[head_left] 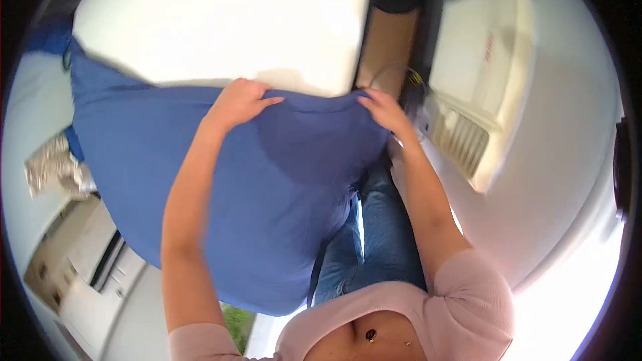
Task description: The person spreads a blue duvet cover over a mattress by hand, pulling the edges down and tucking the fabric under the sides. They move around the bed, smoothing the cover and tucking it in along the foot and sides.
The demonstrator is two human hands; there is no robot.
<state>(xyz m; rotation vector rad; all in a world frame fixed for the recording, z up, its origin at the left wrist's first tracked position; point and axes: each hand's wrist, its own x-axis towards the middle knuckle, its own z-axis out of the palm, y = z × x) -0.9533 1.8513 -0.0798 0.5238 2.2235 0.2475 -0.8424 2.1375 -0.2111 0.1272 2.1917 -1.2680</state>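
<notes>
Both your hands are closed on the far edge of the blue cloth [221, 180], set well apart from each other. Your left hand [239, 102], between 10 and 11 o'clock, has its thumb lying on the near face; your right hand [386, 109], between 1 and 2, pinches the edge near its right-hand end. The cloth fills the middle and spreads out to 9 and down toward 7 o'clock, with a darker patch between your hands. Beyond its edge, at 11, you have a broad white surface [227, 20]. At 1 o'clock there's a tan panel [389, 47] in a dark frame; at 2, a cream appliance [478, 53] with red lettering and a grille. A crinkled, silvery bundle [48, 164] sits at 9 — your jeans [384, 227] show around 4 to 5.
</notes>
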